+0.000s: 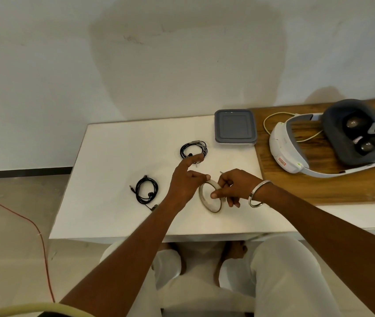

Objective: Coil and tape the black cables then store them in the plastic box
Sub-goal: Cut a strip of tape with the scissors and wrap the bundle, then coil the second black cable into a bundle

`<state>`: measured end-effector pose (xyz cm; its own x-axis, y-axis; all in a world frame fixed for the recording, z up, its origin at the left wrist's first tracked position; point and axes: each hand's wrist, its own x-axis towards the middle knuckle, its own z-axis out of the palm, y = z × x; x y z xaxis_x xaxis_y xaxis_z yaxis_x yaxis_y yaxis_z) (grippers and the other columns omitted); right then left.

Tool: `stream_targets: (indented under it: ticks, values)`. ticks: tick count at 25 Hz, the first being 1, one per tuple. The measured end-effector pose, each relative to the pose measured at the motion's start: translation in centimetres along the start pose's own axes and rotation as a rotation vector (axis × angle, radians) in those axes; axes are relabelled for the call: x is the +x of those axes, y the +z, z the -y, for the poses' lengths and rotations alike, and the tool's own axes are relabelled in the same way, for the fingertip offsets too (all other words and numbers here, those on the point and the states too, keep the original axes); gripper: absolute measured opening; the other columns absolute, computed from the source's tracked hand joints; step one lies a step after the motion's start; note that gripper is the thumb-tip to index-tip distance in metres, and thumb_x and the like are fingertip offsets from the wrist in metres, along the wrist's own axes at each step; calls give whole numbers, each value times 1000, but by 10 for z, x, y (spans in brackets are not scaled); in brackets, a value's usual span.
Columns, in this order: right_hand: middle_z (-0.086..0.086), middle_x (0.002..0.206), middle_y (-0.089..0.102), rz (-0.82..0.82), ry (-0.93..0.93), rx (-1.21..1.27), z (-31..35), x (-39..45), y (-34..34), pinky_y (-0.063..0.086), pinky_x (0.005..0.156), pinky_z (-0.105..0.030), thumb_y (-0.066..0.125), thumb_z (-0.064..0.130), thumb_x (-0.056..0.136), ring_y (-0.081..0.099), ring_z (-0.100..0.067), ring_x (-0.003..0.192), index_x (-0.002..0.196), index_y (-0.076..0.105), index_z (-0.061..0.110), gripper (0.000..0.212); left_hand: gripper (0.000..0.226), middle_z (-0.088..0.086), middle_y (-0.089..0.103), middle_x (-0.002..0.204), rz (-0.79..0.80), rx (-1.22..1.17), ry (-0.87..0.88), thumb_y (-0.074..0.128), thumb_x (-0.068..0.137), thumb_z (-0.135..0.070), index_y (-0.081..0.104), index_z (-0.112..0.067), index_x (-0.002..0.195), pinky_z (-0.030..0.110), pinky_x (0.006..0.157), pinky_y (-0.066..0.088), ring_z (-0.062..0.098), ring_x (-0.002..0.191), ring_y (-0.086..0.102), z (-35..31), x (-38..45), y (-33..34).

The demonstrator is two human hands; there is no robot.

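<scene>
Room is lying open on the white table (104, 161): its whole left half is bare, from the far edge against the wall to the near edge above my knees. On the right, the white top is butting against a wooden board (319, 179) that is carrying a white headset (333, 143). The plastic box (235, 129), grey lid on, is sitting at the far edge, right where the white top is meeting the board.

2 coiled black cables are lying on the white surface. The far cable (193, 150) is resting near the box, and the near cable (146, 190) is lying left of my hands, well clear of the near edge.

My right hand (236, 186) is gripping the tape roll (210, 197), thumb pressing across the ring and fingers curling round its right side. The roll is standing tilted on the table, between my 2 hands. My left hand (186, 181) is half open, holding nothing: the thumb is touching the top of the roll, while the index finger is stretching out toward the far cable. Whether that fingertip is touching the coil, I cannot tell.

Both forearms are reaching in from the near edge and converging at the roll. A metal bangle (259, 193) is sitting on my right wrist.
</scene>
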<state>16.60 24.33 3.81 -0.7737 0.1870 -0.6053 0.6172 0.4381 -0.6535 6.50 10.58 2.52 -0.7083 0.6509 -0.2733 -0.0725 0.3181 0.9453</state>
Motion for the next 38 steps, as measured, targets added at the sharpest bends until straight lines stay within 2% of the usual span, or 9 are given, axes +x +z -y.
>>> stream_targets:
  ticks: [7, 11, 14, 16, 20, 25, 31, 33, 38]
  values:
    - [5, 65, 51, -145, -52, -317, 6, -5, 18, 41, 61, -18, 70, 44, 76, 50, -12, 60, 66, 45, 20, 36, 56, -6, 61, 125, -97, -33, -126, 72, 76, 3, 57, -23, 124, 23, 83, 51, 16, 85, 69, 14, -3, 15]
    - [-6, 85, 63, -95, 37, -519, 1, 5, 40, 46, 79, -28, 63, 52, 79, 54, -18, 76, 95, 63, 8, 46, 52, -3, 60, 126, -166, 37, -212, 73, 76, 2, 58, -22, 120, 27, 98, 47, 21, 113, 60, 29, -6, 31]
    - [-11, 96, 65, -93, 136, -474, -3, 14, 50, 46, 88, -30, 64, 51, 80, 56, -21, 85, 107, 62, 6, 52, 52, -1, 56, 131, -182, 100, -206, 70, 78, 3, 56, -16, 124, 18, 100, 38, 16, 121, 52, 31, -7, 41]
    - [-11, 100, 67, -100, 208, -397, -7, 17, 54, 47, 88, -31, 63, 48, 81, 60, -21, 86, 111, 60, 8, 50, 54, 0, 55, 131, -197, 154, -171, 70, 78, 4, 55, -14, 126, 9, 93, 37, 11, 114, 56, 35, -7, 43]
    - [-7, 62, 63, -63, 294, -37, -12, 9, 56, 52, 66, -25, 58, 38, 89, 58, -17, 48, 94, 52, 10, 29, 56, 2, 52, 133, -188, 216, -106, 67, 78, 7, 53, -10, 129, -5, 64, 37, -4, 67, 51, 39, -8, 45]
    - [-11, 73, 70, -121, 201, 19, -16, 3, 51, 57, 73, -29, 57, 31, 90, 69, -24, 62, 81, 57, 13, 20, 61, 2, 47, 137, -227, 231, -126, 66, 80, 5, 47, -12, 135, 1, 63, 39, 3, 65, 53, 39, -7, 47]
    - [-14, 90, 72, -112, 153, -20, -22, 5, 47, 56, 86, -40, 59, 21, 88, 69, -29, 82, 90, 61, 10, 11, 76, 4, 37, 143, -291, 188, -168, 68, 75, 6, 36, -10, 142, 33, 104, 45, 29, 119, 54, 38, -7, 52]
    - [-13, 87, 73, -85, 159, 21, -23, 4, 47, 57, 84, -38, 59, 19, 88, 71, -27, 76, 94, 61, 9, 12, 82, 6, 30, 147, -327, 171, -207, 69, 75, 6, 29, -8, 146, 23, 108, 36, 25, 132, 42, 35, -7, 54]
    - [-11, 83, 74, -65, 132, 65, -23, 0, 45, 58, 80, -31, 56, 17, 90, 72, -20, 66, 96, 61, 11, 10, 95, 6, 16, 154, -371, 188, -238, 73, 75, 4, 16, -7, 150, 9, 91, 26, 19, 138, 32, 31, -5, 53]
